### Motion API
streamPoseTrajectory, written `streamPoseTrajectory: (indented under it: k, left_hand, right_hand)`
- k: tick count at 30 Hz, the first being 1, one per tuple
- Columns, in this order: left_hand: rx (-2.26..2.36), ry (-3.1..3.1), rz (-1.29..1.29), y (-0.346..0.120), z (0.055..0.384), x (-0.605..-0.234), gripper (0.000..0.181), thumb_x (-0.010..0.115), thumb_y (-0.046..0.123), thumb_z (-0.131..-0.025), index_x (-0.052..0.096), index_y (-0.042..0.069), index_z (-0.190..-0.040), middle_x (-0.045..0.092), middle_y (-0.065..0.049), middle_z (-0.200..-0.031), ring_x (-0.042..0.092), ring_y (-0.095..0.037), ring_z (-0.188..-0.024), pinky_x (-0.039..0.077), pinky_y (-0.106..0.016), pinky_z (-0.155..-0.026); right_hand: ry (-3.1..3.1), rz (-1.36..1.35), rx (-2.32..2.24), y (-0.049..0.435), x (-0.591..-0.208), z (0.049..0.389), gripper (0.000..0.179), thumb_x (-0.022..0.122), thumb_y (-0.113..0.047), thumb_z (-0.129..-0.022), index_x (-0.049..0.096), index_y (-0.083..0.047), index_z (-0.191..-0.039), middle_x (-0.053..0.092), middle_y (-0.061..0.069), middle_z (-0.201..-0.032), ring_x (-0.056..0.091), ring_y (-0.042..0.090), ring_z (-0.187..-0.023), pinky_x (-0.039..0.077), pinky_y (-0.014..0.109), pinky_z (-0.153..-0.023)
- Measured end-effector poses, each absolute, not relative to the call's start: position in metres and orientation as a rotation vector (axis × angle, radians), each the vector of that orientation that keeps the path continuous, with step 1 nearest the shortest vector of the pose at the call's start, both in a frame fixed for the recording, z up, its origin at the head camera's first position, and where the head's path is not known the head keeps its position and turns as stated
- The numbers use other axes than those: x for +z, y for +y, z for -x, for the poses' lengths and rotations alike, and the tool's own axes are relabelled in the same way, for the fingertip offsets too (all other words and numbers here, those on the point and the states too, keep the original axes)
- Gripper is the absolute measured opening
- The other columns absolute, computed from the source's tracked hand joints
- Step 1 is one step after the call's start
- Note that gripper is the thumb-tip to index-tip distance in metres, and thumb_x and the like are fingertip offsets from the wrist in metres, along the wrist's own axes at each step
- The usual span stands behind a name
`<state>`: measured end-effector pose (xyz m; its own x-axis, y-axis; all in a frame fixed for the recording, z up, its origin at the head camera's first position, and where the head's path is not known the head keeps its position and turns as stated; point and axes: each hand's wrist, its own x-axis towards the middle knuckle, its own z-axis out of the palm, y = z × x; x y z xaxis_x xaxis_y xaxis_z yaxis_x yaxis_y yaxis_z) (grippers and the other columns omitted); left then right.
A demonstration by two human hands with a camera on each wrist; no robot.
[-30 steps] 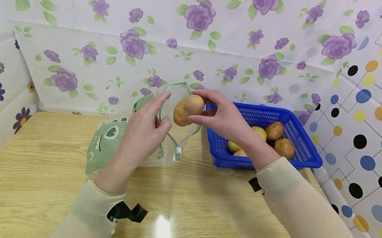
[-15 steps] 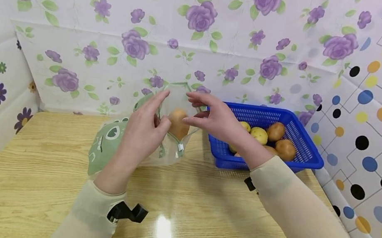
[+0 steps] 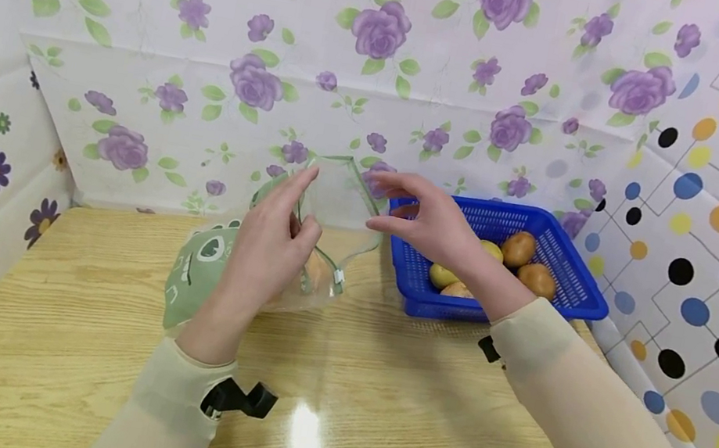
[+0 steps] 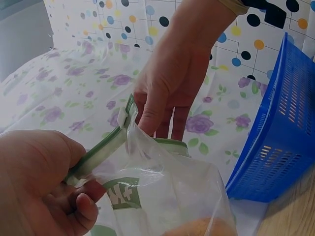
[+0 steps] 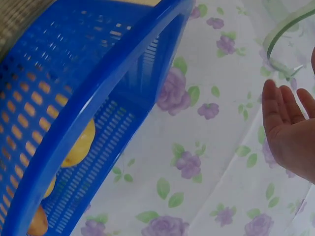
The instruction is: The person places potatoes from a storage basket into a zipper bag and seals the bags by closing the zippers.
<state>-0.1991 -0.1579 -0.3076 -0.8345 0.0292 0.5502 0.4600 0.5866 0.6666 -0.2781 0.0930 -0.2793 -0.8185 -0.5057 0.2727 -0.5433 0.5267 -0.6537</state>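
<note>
Zip bag, clear with a green-edged mouth, rests on the wooden surface left of the blue basket. Mouth gapes towards the right hand.

Left hand: thumb and fingers pinch the green edge. Reading: gripping at the rim rather than the body probably keeps the mouth spread, since film this thin would likely sag together if unsupported.

Right hand: fingers parted and gently bent, released, nothing between them. Fingertips sit at the mouth on the basket side; contact with the film cannot be told. The palm's bend would suit a rounded object.

Rounded brown item, probably a potato, shows through the film low in the bag; its weight presumably helps steady the base. White slider sits at the edge's near corner, apparently parked there so the closure stays parted.

Basket: stands just right of the bag, a placement that keeps the reach short. Contains yellow potatoes and brown potatoes; the right forearm hides part of the load.

Green cartoon-face panel lies beyond the left hand; whether it belongs to the same bag is unclear.
</note>
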Motion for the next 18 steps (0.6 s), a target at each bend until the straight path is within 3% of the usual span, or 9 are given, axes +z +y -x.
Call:
streamPoseTrajectory:
  k: [5, 18]
  left_hand:
    - [-1.177, -2.320, 0.394, -0.158, 0.200, -0.308, 0.070, 0.055, -0.001, -0.097, 0.051, 0.011, -0.166, 0.060, -0.010, -0.154, 0.050, -0.020, -0.067, 0.043, -0.040, -0.063]
    - [-1.175, -2.321, 0.401, -0.157, 0.200, -0.309, 0.071, 0.055, 0.000, -0.096, 0.052, 0.010, -0.166, 0.058, -0.010, -0.159, 0.050, -0.021, -0.067, 0.043, -0.041, -0.065]
  right_hand:
    - [-2.760, -0.839, 1.142, 0.107, -0.279, 0.280, 0.073, 0.082, -0.039, -0.101, 0.052, -0.025, -0.166, 0.052, -0.002, -0.165, 0.050, 0.024, -0.150, 0.045, 0.047, -0.120]
    - [-2.879, -0.652, 1.017, 0.151, -0.287, 0.295, 0.089, 0.081, -0.052, -0.099, 0.038, -0.031, -0.174, 0.035, 0.001, -0.177, 0.031, 0.034, -0.163, 0.033, 0.065, -0.125]
